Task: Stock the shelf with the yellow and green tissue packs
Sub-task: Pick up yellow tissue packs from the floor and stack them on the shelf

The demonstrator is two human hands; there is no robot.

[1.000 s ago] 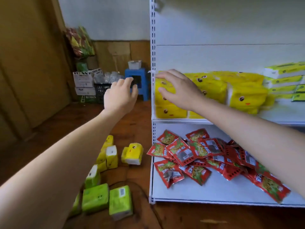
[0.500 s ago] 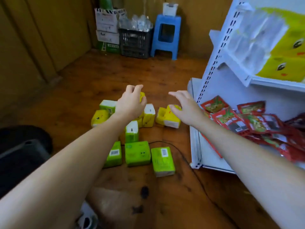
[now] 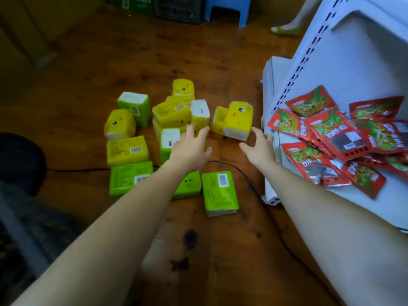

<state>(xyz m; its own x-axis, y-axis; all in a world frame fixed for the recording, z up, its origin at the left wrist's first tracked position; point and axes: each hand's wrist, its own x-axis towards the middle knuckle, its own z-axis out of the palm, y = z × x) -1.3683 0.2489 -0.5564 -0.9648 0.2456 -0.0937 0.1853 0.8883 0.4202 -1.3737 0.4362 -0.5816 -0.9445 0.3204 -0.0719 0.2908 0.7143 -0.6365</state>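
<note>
The left hand (image 3: 189, 149) and right hand (image 3: 259, 146) are both empty with fingers spread. Bare brown wooden floor (image 3: 229, 155) shows between them, just before the yellow duck-faced tissue pack (image 3: 239, 120) near the white metal shelf (image 3: 344, 69) edge. The other yellow and green plastic-wrapped tissue packs (image 3: 130, 151) cluster farther from the shelf.

yellow plastic-wrapped tissue packs (image 3: 239, 120) and green plastic-wrapped tissue packs (image 3: 219, 193) are lying jumbled together on the wooden floor (image 3: 110, 62) beside the white metal shelf (image 3: 353, 62).

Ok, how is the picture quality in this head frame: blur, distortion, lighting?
Head view: wide-angle bend leans the shelf upright; light is dim and warm, left edge nearly black; yellow tissue pack fairly sharp, left hand and right hand slightly soft.
</note>
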